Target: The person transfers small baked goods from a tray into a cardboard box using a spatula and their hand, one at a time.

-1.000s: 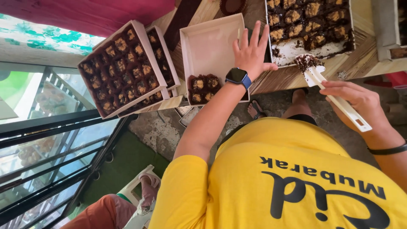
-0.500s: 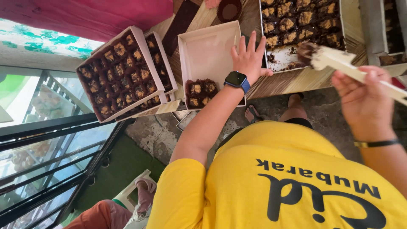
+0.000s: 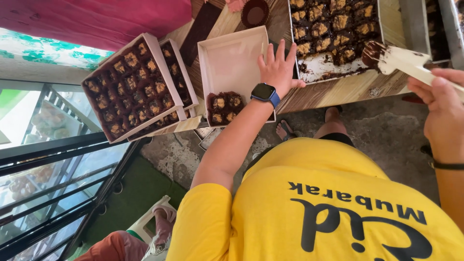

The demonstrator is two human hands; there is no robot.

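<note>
While flat on the rim of the white box — fingers spread, gripping nothing — left hand. Right hand closed around white spatula, brownie piece on its blade, just over baking tray edge.

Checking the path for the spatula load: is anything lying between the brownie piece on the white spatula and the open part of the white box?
Yes: the left hand rests flat on the white box at its near edge, between the brownie piece on the spatula and the box's bare floor. Nothing else visibly intervenes.
</note>
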